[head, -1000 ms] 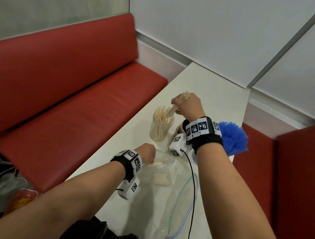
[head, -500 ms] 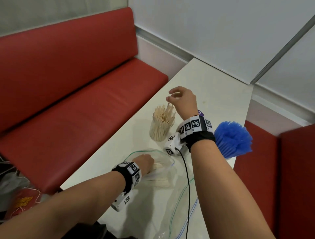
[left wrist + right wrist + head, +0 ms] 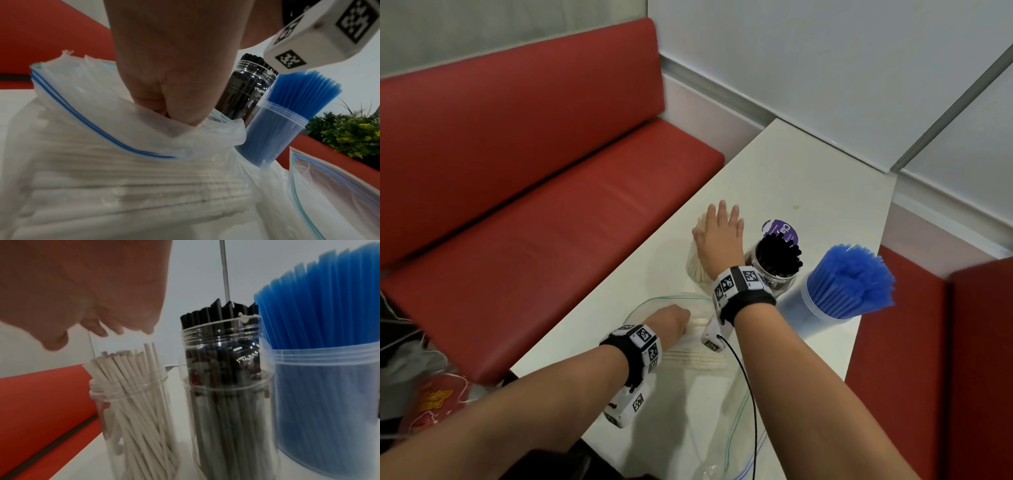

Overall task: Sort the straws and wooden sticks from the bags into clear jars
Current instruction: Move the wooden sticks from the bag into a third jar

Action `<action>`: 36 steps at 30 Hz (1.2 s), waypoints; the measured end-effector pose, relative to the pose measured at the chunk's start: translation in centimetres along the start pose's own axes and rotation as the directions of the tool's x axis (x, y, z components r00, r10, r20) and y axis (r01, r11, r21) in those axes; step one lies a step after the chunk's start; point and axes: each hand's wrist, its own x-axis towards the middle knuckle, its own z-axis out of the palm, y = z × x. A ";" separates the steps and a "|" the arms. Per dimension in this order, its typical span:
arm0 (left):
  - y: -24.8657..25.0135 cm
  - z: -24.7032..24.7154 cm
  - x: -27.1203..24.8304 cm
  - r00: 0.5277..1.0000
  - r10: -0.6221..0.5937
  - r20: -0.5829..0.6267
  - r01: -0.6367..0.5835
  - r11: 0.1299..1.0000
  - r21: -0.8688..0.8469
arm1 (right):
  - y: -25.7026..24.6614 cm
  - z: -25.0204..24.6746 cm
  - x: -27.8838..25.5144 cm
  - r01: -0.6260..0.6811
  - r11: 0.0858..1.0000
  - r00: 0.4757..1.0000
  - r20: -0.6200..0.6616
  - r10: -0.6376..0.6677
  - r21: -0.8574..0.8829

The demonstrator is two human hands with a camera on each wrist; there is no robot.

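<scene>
At the left edge of the head view, a red printed packet lies half cut off and too blurred to read. Right of it, the red bench fills the upper left. At lower centre, the left hand reaches into the mouth of a clear zip bag lying on the white surface; in the left wrist view its fingers curl over the bag's rim, their tips hidden by the plastic. The wooden sticks left in the bag show only as a pale, hazy bundle through the film. A second zip bag is cut off at the lower right of that view.

Toward the centre, the right hand hovers flat above the jar of sticks, fingers spread wide and holding nothing, and covers most of the jar from the head camera. Just right stands the jar of black straws, then the jar of blue straws, its right side cut off in the right wrist view. A purple lid lies behind the black straws, its label partly hidden.
</scene>
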 end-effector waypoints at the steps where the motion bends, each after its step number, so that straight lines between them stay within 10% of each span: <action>1: 0.0 -0.1 0.0 1.000 -0.016 0.009 0.016 1.000 -0.001 | -0.1 0.0 0.0 -0.011 1.000 0.998 -0.064 0.012 0.014; 6: -0.4 -0.2 -0.1 0.998 0.011 -0.068 -0.015 0.998 -0.064 | 0.7 0.8 -1.8 -0.068 0.997 0.994 0.078 0.071 -0.045; 11: -0.4 -0.1 -0.4 0.998 0.030 -0.054 -0.033 0.998 -0.044 | 0.8 -0.2 -4.7 0.097 0.926 0.959 -0.282 0.010 0.365; 18: 0.8 -0.9 -1.5 0.990 0.088 -0.108 -0.097 0.992 -0.082 | 1.4 4.1 -12.5 -0.131 0.814 0.965 0.261 -0.026 0.566; 24: 1.5 -0.9 -2.5 0.995 0.031 -0.097 -0.038 0.997 -0.070 | 3.9 6.4 -15.1 -0.361 0.870 0.913 0.317 0.256 0.336; 28: 1.3 -1.5 -2.9 0.997 0.073 -0.015 -0.074 0.994 -0.086 | 5.1 5.8 -15.2 -0.593 0.469 0.793 0.375 0.480 0.655; 31: 1.2 -1.8 -3.4 0.990 0.143 -0.003 -0.142 0.980 -0.139 | 6.4 4.2 -15.3 -0.571 0.154 0.797 0.501 0.338 0.806; 36: 3.3 -4.1 -4.1 0.954 0.273 -0.123 -0.300 0.870 -0.392 | 5.1 2.0 -14.9 -0.501 0.154 0.840 0.522 -0.149 0.851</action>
